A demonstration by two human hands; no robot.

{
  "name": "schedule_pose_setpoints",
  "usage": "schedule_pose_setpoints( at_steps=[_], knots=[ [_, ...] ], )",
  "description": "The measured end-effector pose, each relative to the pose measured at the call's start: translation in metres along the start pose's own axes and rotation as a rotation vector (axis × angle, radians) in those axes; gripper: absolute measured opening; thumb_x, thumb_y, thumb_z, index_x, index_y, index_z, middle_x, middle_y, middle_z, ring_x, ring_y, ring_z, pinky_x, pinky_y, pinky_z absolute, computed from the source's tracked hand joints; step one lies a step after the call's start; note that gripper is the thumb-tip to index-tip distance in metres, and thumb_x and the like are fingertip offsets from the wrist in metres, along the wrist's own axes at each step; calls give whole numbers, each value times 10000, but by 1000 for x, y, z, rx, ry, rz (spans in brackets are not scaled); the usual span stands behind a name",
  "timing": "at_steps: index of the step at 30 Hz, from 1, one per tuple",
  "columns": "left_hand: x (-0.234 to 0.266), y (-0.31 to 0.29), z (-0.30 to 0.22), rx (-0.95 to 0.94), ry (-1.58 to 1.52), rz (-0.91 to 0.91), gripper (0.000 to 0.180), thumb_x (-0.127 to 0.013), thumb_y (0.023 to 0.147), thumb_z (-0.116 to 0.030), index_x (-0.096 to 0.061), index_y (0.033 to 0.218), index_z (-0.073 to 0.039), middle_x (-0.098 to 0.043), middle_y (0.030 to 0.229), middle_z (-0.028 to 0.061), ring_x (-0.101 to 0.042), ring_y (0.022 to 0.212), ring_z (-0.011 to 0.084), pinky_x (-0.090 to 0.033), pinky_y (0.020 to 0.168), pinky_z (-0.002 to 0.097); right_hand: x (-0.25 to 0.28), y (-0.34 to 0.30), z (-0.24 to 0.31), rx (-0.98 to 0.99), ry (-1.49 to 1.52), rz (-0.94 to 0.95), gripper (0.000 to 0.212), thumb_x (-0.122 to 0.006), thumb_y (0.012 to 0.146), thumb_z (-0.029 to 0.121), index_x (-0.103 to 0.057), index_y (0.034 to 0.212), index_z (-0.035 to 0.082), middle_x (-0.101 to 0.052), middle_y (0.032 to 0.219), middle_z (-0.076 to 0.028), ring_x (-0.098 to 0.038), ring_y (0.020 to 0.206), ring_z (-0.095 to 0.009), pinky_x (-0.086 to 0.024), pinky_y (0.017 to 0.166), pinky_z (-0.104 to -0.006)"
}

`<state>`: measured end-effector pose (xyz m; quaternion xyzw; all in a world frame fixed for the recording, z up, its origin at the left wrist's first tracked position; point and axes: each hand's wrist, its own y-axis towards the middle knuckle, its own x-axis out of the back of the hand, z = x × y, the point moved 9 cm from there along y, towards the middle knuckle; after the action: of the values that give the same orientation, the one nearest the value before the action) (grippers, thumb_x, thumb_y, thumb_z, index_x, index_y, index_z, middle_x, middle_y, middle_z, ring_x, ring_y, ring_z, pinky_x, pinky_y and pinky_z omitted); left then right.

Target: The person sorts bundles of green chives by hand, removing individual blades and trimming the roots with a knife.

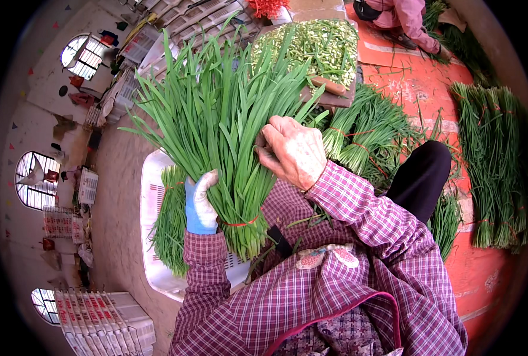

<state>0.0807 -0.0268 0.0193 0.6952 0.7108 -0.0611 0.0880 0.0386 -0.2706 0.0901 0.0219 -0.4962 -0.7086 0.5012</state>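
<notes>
A large bunch of green chives (231, 142) stands tilted in front of me, leaves fanned out upward, with a red band (240, 223) round its lower stems. My left hand (202, 202), in a white and blue glove, is closed round the bunch's left side; its fingers pass behind the leaves. My bare right hand (293, 151) is at the bunch's right edge, fingers curled in a pinch among the leaves, fingertips partly hidden. Under the bunch, a white plastic crate (148, 237) holds another tied chive bundle (172, 231).
Ahead, a board (341, 101) carries chopped stems (311, 44) and a brown-handled tool (329, 86). Tied chive bundles (361, 133) lie beside my knee (421, 178); more bundles (492, 160) lie on the red sheet (483, 273). Another person (409, 24) crouches at far right. Stacked crates (98, 320) stand left.
</notes>
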Motion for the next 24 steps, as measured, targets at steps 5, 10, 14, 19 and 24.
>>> schedule_pose_setpoints(
  at_steps=[5, 10, 14, 19, 24],
  knots=[
    [10, -1, 5, -16, 38, -38, 469, -634, 829, -119, -447, 1216, 68, -638, 1050, 119, -636, 932, 182, -523, 880, 308, 39, 5, -50, -239, 180, -285, 217, -681, 817, 236, -569, 819, 50, -537, 730, -82, -581, 664, -275, -453, 587, -395],
    [23, 1, 6, 11, 115, -89, 420, -659, 800, -103, -531, 1160, 71, -651, 1021, 114, -643, 900, 182, -517, 869, 300, 55, 19, -23, -104, 218, -115, 205, -655, 862, 260, -628, 859, 57, -553, 726, -107, -602, 713, -305, -459, 626, -404],
    [-28, -13, -24, -44, 253, 15, 474, -590, 807, -54, -477, 1263, 12, -601, 1155, 103, -620, 1005, 200, -529, 904, 334, 28, 17, -2, -83, 224, -57, 268, -707, 786, 276, -588, 889, 59, -578, 767, -82, -611, 723, -298, -462, 619, -414],
    [-45, -17, -29, -78, 250, 46, 464, -588, 791, -19, -485, 1242, 21, -608, 1137, 114, -629, 976, 194, -531, 873, 314, -3, 14, -11, -218, -35, 110, 503, -766, 676, 498, -578, 793, 46, -572, 761, -94, -630, 751, -292, -472, 599, -422],
    [-45, -16, -27, -81, 238, 21, 435, -589, 801, -15, -499, 1224, 23, -611, 1119, 111, -634, 956, 191, -540, 851, 305, -17, 10, -14, -264, -39, 125, 416, -765, 707, 428, -587, 772, 57, -588, 764, -91, -637, 741, -292, -484, 615, -423]
  ],
)
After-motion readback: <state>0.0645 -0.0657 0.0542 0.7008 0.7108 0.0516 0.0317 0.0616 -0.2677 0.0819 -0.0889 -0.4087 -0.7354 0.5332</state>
